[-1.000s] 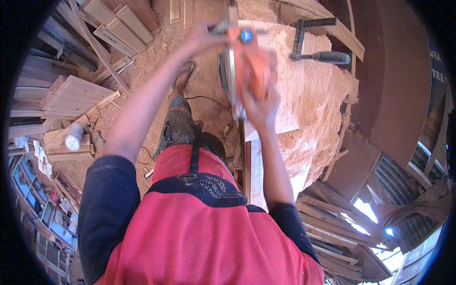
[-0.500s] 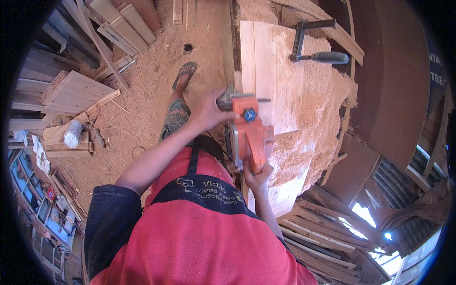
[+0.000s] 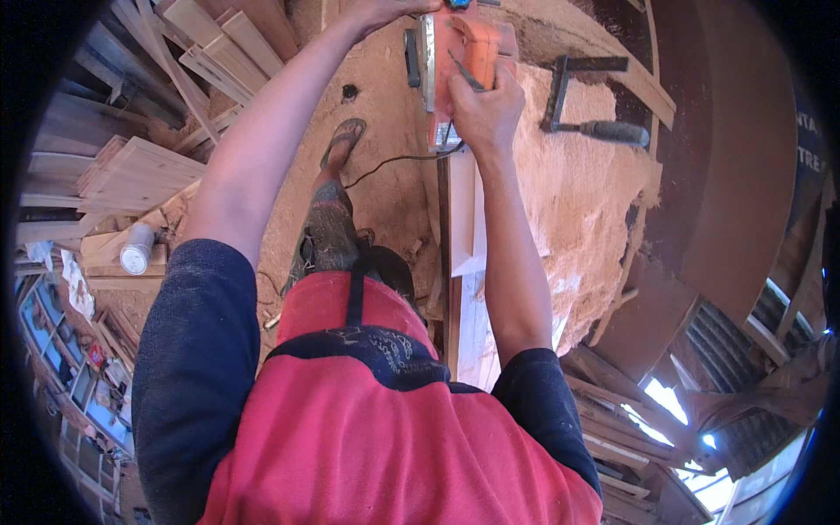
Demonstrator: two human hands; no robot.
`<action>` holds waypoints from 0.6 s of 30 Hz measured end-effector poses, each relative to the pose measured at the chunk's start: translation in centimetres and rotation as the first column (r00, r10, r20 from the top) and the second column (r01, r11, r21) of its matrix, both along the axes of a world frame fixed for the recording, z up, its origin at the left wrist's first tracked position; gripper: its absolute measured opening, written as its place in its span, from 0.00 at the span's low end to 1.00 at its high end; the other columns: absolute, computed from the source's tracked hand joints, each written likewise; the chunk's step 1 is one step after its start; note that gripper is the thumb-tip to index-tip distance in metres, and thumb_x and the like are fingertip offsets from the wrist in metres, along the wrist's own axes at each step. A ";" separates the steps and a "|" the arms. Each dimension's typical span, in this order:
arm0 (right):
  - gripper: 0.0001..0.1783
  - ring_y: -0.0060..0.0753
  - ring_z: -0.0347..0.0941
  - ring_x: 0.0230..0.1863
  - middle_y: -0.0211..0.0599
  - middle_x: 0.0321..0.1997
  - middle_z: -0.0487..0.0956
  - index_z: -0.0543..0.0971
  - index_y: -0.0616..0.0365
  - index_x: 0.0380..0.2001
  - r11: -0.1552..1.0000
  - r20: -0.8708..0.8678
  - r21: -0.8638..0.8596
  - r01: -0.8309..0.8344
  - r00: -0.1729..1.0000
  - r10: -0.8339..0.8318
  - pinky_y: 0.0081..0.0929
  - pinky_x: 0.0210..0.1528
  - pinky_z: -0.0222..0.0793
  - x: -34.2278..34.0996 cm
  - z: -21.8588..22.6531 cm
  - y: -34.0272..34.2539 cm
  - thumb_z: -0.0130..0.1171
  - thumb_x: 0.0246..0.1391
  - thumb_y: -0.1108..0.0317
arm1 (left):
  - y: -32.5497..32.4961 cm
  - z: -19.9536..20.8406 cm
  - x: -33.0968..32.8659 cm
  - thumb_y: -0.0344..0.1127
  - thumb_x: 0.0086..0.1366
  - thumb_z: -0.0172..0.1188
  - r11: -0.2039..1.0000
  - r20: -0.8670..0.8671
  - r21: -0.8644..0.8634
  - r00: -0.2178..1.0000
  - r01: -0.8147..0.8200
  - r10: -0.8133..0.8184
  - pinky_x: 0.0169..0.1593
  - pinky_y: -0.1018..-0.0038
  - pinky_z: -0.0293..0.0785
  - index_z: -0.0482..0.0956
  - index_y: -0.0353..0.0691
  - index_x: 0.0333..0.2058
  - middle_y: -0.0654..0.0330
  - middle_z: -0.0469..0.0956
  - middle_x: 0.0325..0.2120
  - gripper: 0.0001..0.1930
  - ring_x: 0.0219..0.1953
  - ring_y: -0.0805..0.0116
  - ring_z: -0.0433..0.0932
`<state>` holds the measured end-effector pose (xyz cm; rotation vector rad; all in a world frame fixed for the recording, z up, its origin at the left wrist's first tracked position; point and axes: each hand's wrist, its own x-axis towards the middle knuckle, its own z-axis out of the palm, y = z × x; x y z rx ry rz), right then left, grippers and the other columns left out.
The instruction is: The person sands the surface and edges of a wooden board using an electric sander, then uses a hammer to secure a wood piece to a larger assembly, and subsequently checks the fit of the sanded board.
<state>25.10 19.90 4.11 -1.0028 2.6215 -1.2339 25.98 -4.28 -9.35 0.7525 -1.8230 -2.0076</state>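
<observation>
An orange electric planer (image 3: 479, 48) rests at the far end of a pale wooden board (image 3: 467, 227) along the workbench's left edge. My right hand (image 3: 488, 105) wraps round its rear handle. Reaching to the top rim of the picture, my left hand (image 3: 391, 9) grips the planer's front by the blue knob (image 3: 457, 3); part of its fingers is cut off or hidden. A black cord (image 3: 394, 159) trails from the tool's rear toward my leg.
Wood shavings (image 3: 582, 210) cover much of the bench to the right. A metal clamp with a dark handle (image 3: 617, 132) lies there. Planks (image 3: 144, 179) lean at the left, near a white can (image 3: 137, 249). More timber (image 3: 612, 429) is stacked at lower right.
Both hands have pushed the planer forward along the board, from mid-bench to the top of the picture. My arms are now stretched out, and the near part of the board is uncovered.
</observation>
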 end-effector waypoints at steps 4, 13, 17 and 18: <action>0.18 0.56 0.77 0.27 0.50 0.29 0.78 0.78 0.61 0.38 0.995 -0.054 0.086 0.049 0.998 -0.044 0.42 0.29 0.72 6.2 -0.4 10.4 0.68 0.44 0.65 | 8.9 3.5 5.8 0.59 0.45 0.76 0.914 0.292 -0.289 0.936 0.284 -0.199 0.44 0.68 0.76 0.85 0.37 0.44 0.57 0.85 0.37 0.35 0.39 0.67 0.82; 0.17 0.50 0.82 0.28 0.46 0.26 0.81 0.78 0.60 0.37 0.940 0.292 0.289 0.181 0.918 -0.267 0.38 0.32 0.76 25.9 3.6 33.6 0.70 0.42 0.70 | 32.4 7.4 24.9 0.57 0.38 0.79 0.928 0.332 -0.235 0.921 0.289 -0.203 0.53 0.58 0.70 0.76 0.30 0.53 0.46 0.76 0.43 0.47 0.49 0.47 0.75; 0.16 0.48 0.82 0.28 0.46 0.26 0.81 0.78 0.61 0.37 0.947 0.345 0.273 0.167 0.902 -0.258 0.38 0.32 0.76 23.3 3.2 30.6 0.69 0.43 0.70 | 28.8 7.5 21.9 0.56 0.37 0.80 0.936 0.300 -0.225 0.933 0.272 -0.199 0.52 0.59 0.71 0.78 0.32 0.51 0.45 0.77 0.40 0.44 0.46 0.46 0.76; 0.16 0.48 0.81 0.27 0.46 0.26 0.81 0.78 0.60 0.35 0.945 0.361 0.262 0.198 0.888 -0.286 0.38 0.32 0.75 22.1 3.2 28.4 0.70 0.43 0.68 | 26.9 8.0 20.5 0.55 0.37 0.80 0.936 0.269 -0.237 0.943 0.261 -0.195 0.50 0.59 0.72 0.79 0.33 0.49 0.45 0.78 0.38 0.43 0.44 0.46 0.77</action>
